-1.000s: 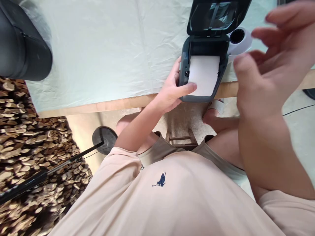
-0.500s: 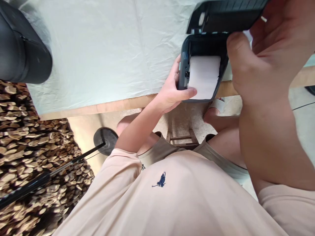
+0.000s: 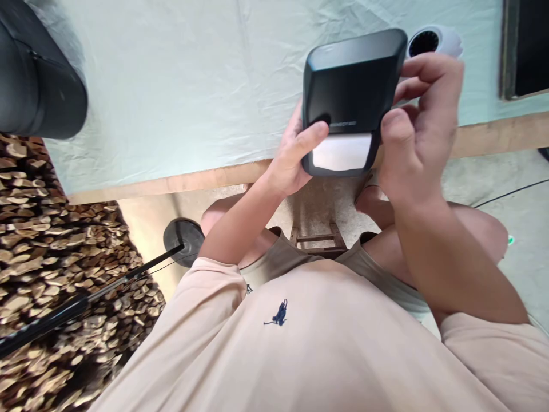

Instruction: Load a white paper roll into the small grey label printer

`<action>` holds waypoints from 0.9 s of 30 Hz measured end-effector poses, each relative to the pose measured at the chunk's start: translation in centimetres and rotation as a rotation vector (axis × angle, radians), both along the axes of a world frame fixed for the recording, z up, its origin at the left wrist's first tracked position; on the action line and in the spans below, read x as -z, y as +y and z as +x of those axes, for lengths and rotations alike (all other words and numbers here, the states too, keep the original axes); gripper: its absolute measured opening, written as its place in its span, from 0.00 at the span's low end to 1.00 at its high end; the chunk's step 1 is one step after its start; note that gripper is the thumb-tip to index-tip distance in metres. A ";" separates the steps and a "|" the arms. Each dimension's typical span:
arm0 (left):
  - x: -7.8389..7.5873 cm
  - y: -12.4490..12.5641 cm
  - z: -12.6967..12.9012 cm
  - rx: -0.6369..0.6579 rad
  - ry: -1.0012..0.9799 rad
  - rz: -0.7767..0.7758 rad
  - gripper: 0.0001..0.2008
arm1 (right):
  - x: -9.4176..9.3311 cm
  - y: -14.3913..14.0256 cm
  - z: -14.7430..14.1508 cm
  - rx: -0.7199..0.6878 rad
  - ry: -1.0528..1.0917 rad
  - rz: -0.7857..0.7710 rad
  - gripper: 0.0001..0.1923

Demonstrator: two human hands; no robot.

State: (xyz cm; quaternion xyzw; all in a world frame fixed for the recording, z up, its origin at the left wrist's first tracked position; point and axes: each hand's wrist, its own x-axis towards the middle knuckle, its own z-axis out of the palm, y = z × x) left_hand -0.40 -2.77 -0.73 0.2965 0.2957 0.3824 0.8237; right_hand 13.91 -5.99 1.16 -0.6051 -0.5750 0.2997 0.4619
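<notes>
A dark handheld receipt printer [image 3: 354, 86] is held just over the table's front edge, its lid down. A strip of white paper [image 3: 342, 152] shows below the lid at the near end. My left hand [image 3: 295, 149] grips the printer's left side, with the thumb on the front by the paper and the fingers behind. At the right side, my right hand [image 3: 422, 126] has its fingers bent against the edge and its thumb at the lower right; the fingertips are partly hidden behind the printer.
A pale cloth [image 3: 184, 86] covers the wooden table. On it are a black cylindrical case [image 3: 38, 80], a white rounded device with a dark face [image 3: 452, 43] and a dark framed panel [image 3: 532, 48]. A black stand [image 3: 184, 243] and stacked firewood [image 3: 64, 246] are at left.
The printer's raised lid has swung down over the paper roll. My right hand has moved from the lid down and left to the printer's side. My left hand keeps its hold.
</notes>
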 end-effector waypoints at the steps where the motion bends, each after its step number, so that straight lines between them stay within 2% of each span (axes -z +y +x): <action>1: -0.1 0.0 0.0 -0.001 0.012 -0.019 0.19 | 0.3 0.0 0.0 -0.028 0.004 -0.012 0.25; 5: -0.3 -0.3 0.0 -0.022 0.129 -0.042 0.18 | 1.2 -0.1 0.2 -0.195 0.136 -0.181 0.35; 10: -0.2 -0.5 -0.3 0.015 0.194 0.087 0.23 | 0.8 0.3 0.1 -0.217 0.457 -0.308 0.29; 12: -0.2 -0.5 -0.2 0.019 0.232 0.102 0.24 | 0.6 0.6 0.1 -0.247 0.519 -0.330 0.28; 15: -0.4 -0.6 0.1 0.009 0.265 0.081 0.25 | 0.6 0.9 0.3 -0.269 0.533 -0.352 0.26; 19: -0.5 -0.4 0.5 -0.039 0.135 0.067 0.24 | 1.0 1.2 0.5 -0.238 0.507 -0.370 0.26; 24: -0.3 0.2 0.2 -0.027 0.104 0.018 0.19 | 1.5 1.3 0.7 -0.218 0.483 -0.376 0.27; 27: 0.3 0.1 -0.1 -0.062 0.094 0.011 0.13 | 1.5 1.3 0.8 -0.225 0.468 -0.370 0.27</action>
